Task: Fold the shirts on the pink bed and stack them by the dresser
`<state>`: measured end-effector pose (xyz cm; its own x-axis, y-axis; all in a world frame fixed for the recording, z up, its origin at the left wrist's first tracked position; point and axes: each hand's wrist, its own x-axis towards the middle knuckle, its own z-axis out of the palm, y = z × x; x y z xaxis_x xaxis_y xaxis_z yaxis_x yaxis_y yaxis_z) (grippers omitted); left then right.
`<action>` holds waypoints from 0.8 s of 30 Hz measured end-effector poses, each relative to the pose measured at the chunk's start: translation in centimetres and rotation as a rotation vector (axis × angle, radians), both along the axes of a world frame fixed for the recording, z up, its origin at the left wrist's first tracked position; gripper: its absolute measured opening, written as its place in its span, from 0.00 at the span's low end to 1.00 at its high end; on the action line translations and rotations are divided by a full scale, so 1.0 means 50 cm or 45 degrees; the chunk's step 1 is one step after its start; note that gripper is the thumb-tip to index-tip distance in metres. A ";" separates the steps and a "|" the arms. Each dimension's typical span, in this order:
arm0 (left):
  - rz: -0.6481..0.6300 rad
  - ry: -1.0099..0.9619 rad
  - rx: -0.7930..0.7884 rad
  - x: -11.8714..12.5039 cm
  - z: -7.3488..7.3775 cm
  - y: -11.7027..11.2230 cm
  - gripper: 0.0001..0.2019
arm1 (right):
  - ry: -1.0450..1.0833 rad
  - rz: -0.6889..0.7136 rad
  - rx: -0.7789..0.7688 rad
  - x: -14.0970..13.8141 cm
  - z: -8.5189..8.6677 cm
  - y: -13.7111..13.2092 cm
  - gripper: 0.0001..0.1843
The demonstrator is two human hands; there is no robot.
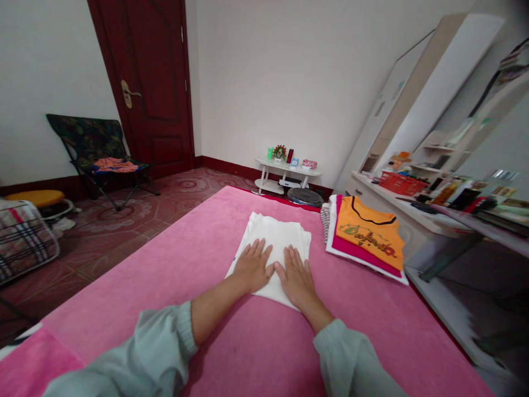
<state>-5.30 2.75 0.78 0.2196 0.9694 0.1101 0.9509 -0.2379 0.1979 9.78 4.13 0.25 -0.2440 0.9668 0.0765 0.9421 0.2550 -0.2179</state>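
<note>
Smoothing out the white cloth [279,231] was judged to be the step in hand, w/ the L hand [253,268] placed on it at abt 8 o'clock & the R hand [296,277] at abt 4, both palm down. Fingers of both were extended & slightly spread, nothing being gripped or clenched; thumb tips were set nearly together, contact unclear. For a next move, palms would have to be lifted clear w/o dragging the top layer, & any later pickup was thought to call for support from underneath, so folds weren't lost.

The cloth was laid on the pink cover [185,259], dead ahead at 12 o'clock, & was folded into a rough rectangle, its far edge left wavy, its near edge fairly straight. Soft creases were seen, plus a small dark mark at abt 9 o'clock; the rest in view was plain. Fabric was guessed to be thin & limp. Near it at approx. 2–3 o'clock, not touching, a clothes pile [355,251] was stacked, topped by an orange top [370,225].
</note>
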 end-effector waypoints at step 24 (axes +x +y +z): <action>0.351 -0.115 0.126 -0.089 -0.004 0.163 0.27 | -0.146 0.016 0.078 0.066 -0.013 -0.071 0.35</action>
